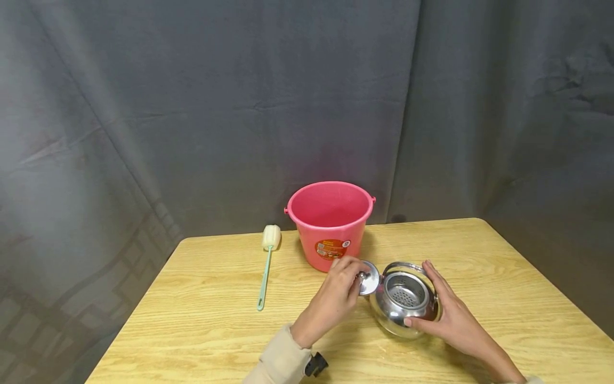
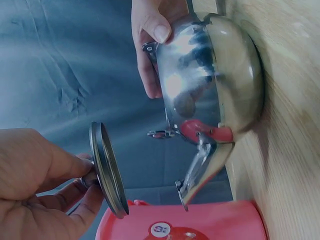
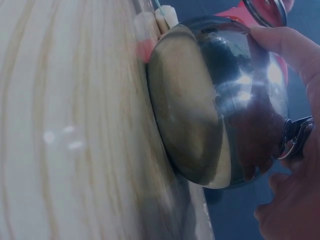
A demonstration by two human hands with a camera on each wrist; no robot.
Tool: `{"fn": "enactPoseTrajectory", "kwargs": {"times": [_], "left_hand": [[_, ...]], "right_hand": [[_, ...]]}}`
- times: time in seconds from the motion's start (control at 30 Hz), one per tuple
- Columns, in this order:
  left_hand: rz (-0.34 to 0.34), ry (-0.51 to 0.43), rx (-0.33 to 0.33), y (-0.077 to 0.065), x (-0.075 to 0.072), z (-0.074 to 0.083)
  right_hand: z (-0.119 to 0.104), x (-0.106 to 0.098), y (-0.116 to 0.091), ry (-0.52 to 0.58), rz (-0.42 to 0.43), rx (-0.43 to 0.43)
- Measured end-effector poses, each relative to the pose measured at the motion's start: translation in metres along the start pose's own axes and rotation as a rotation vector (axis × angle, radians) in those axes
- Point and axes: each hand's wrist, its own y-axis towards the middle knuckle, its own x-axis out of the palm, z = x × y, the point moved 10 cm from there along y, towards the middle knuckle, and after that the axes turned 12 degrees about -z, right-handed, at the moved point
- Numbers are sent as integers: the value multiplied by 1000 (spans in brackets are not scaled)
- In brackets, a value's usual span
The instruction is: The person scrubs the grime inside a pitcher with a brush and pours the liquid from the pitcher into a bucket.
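A shiny steel teapot (image 1: pixel 390 316) stands on the table without its lid, a perforated strainer (image 1: pixel 406 293) showing in its mouth. My left hand (image 1: pixel 336 293) pinches the knob of the round metal lid (image 2: pixel 107 170), which is held apart from the pot on the spout side. My right hand (image 1: pixel 453 322) holds the teapot's right side, thumb on the body and fingers spread by the bail handle (image 1: pixel 405 265). Seen from the left wrist, the spout (image 2: pixel 202 165) has a pinkish reflection near its base. The right wrist view shows the pot's rounded belly (image 3: pixel 200 100) close up.
A pink bucket (image 1: pixel 331 232) with an orange label stands behind the teapot at the table's back edge. To its left lies a sponge brush (image 1: pixel 271 238) with a pale green handle. Wooden tabletop (image 1: pixel 206 320) spreads around; grey curtain (image 1: pixel 230 117) hangs behind.
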Motion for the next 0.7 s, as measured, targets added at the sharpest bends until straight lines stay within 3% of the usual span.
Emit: {"fn": "enactPoseTrajectory", "kwargs": {"times": [0.7], "left_hand": [[1,28,-160,-33,-7,-47]], "right_hand": [[1,1,0,22,-7,3]]}}
